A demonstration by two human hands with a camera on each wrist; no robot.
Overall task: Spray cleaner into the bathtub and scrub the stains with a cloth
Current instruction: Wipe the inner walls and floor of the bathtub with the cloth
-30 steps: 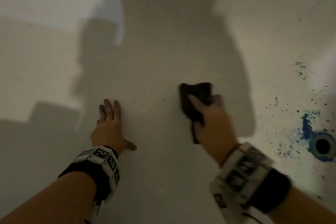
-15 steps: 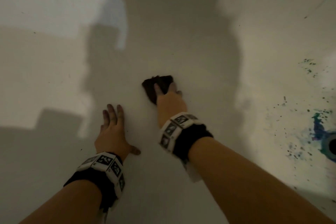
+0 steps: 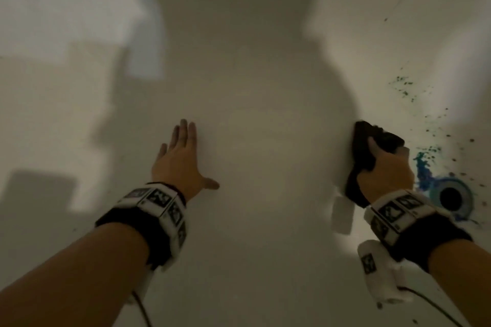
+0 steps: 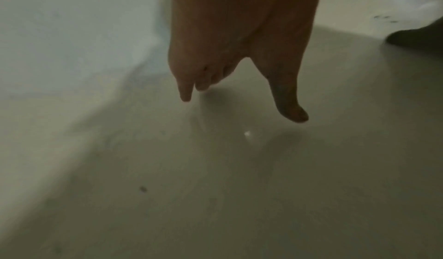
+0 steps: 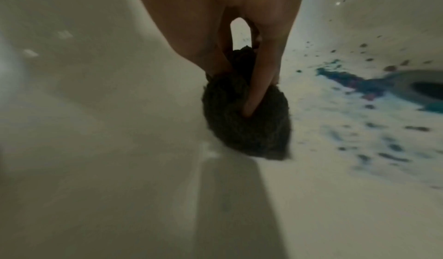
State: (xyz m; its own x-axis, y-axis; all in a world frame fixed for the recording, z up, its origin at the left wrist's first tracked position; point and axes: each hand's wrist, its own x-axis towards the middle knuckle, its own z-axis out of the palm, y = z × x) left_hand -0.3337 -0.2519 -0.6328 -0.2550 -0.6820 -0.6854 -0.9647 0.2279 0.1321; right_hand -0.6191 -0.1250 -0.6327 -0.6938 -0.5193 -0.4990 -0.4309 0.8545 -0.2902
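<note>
Head view: bathtub [image 3: 252, 127] floor, white. Left hand [image 3: 178, 159] lies flat on it, fingers straight and together, thumb out to the side. Right hand [image 3: 385, 170] grips a dark cloth [image 3: 372, 143] bunched against the floor, near the blue-green stains [image 3: 425, 167] that ring the drain [image 3: 451, 198]. The stains lie just to the right of the cloth, so the right hand is much the nearer; the left is well apart.

Left wrist view: left hand [image 4: 230, 54] fingers point down at bare floor; contact looks likely, but blur hides it.

Right wrist view: right hand [image 5: 239, 35] pinches the cloth [image 5: 249, 126] between thumb and fingers; stains [image 5: 347, 81] streak rightward toward the drain [image 5: 426, 90].
</note>
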